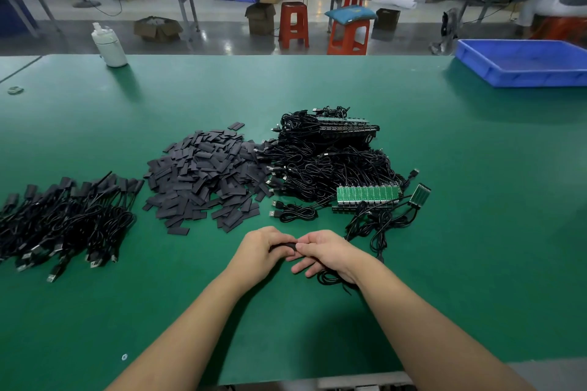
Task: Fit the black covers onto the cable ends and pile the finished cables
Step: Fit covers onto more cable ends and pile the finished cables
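i see my left hand and right hand meeting over the green table, both pinching a black cover. loose covers lie ahead, finished cables left, uncovered cables right.

Covers are lying mid-table, capped cables lying to their left, uncapped cables to their right. Both hands are meeting before them. A bottle is standing far left, a bin far right.
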Demonstrator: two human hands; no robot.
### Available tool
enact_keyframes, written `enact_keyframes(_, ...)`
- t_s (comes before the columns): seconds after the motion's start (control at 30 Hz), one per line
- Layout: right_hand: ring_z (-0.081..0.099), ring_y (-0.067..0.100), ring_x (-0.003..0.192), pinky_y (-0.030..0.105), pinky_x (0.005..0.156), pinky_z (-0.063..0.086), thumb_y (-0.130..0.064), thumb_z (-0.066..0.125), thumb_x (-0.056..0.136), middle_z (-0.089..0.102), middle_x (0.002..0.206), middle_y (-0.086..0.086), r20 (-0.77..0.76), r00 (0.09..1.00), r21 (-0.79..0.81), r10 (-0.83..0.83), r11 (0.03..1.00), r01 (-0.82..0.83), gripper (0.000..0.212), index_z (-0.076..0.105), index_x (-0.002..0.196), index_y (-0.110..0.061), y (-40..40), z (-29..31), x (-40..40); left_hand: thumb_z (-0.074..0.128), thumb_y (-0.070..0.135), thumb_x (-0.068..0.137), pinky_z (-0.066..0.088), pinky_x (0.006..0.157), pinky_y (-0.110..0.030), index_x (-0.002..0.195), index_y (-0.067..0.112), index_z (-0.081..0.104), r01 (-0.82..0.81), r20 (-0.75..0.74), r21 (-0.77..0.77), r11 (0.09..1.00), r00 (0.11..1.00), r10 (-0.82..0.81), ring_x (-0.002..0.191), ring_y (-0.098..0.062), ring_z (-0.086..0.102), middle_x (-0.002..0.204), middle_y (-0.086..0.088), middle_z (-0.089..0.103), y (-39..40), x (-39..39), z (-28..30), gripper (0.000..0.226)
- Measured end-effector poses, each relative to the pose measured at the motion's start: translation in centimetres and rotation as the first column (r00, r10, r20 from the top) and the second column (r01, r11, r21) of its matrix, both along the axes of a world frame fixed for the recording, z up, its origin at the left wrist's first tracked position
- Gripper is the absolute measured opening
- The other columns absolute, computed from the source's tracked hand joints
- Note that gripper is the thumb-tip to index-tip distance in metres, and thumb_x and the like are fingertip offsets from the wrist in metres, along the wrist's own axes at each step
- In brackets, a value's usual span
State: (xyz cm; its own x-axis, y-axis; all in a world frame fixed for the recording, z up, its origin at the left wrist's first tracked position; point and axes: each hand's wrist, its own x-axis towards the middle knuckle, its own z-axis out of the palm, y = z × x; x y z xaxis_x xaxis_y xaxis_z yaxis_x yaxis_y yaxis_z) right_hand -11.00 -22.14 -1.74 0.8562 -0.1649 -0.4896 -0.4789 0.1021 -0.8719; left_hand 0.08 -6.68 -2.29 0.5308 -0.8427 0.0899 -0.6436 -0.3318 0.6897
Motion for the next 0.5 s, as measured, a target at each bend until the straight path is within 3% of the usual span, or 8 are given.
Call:
enact_keyframes(0.1,0.075,0.022,0.082,0.023,0.06,0.056,-0.013,0.051,0.104,0.077,0.094,0.008,-0.006,1.0,0.016,-0.006,1.0,0.006,0.015,0.063,0.105,-0.005,-0.3,-0.2,0.0,0.067,0.033,0.09,0.046,0.077,-0.024,0.106,0.04,0.072,-0.002,0.076,0.085,0.996,0.997,-0.004,0.084,-0.006,0.059,0.087,0.011,0.065,0.2,0.3,0.3,0.017)
enact_keyframes(0.23,0.076,0.023,0.08,0.023,0.059,0.056,-0.011,0.051,0.104,0.077,0.09,0.009,-0.009,1.0,-0.012,0.006,1.0,-0.006,0.015,0.064,0.104,-0.003,-0.3,-0.5,0.1,0.055,0.045,0.094,0.045,0.068,-0.027,0.108,0.042,0.064,-0.055,0.382,0.255,0.965,0.923,-0.048,0.086,-0.015,0.061,0.086,0.007,0.066,-0.3,0.4,0.7,0.017)
enact_keyframes(0.3,0.076,0.023,0.079,0.023,0.059,0.056,-0.01,0.051,0.104,0.077,0.089,0.009,-0.001,1.0,-0.017,0.001,1.0,-0.001,0.015,0.065,0.103,-0.004,-0.3,-0.6,0.2,0.052,0.044,0.096,0.043,0.065,-0.027,0.108,0.039,0.063,-0.077,0.464,0.288,0.954,0.883,-0.069,0.086,-0.018,0.062,0.086,0.005,0.067,-0.7,0.3,0.7,0.017)
enact_keyframes(0.5,0.076,0.027,0.081,0.025,0.062,0.059,-0.013,0.055,0.102,0.077,0.084,0.012,0.014,0.997,-0.006,-0.075,0.997,0.075,0.017,0.068,0.097,-0.002,-0.4,-0.8,0.0,0.053,0.045,0.094,0.051,0.072,-0.03,0.108,0.041,0.064,-0.121,0.42,0.263,0.957,0.908,-0.001,0.086,-0.016,0.063,0.087,0.006,0.07,-1.0,0.2,0.5,0.017)
